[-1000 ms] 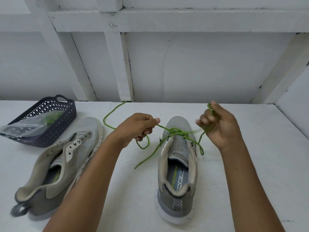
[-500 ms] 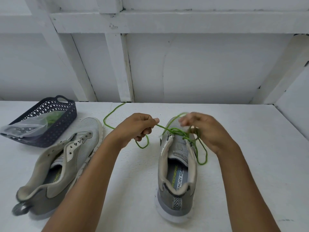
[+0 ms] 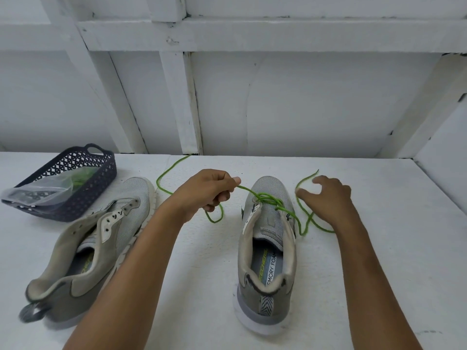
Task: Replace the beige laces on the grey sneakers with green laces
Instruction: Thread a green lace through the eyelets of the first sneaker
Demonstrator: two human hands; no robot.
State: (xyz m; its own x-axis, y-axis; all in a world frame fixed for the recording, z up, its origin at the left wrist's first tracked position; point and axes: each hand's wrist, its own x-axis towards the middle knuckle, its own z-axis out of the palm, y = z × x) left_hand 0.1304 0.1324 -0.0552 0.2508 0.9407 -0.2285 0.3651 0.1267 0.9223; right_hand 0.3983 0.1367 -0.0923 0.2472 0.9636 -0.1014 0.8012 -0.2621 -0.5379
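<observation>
**Right hand (image 3: 328,198) swings off the shoe (image 3: 267,248)**

Half a second ago that hand was over the tongue. Now it's out to the right of the shoe, low over the table (image 3: 391,261), fingers spread and loosely bent, gripping nothing as far as I can see. Its index tip is right by a loop of the green lace (image 3: 265,198).

Left hand (image 3: 204,190) hasn't budged: fist curled, thumb and forefinger pinching the lace, which runs tight to the crossings at the shoe's far eyelets. More lace trails off far-left behind that hand.

Second shoe (image 3: 88,248) sits to the left, unlaced and tipped to one side. Far left there's a dark basket (image 3: 75,208) with a clear bag (image 3: 38,190) hanging over its rim, and something green inside.
</observation>
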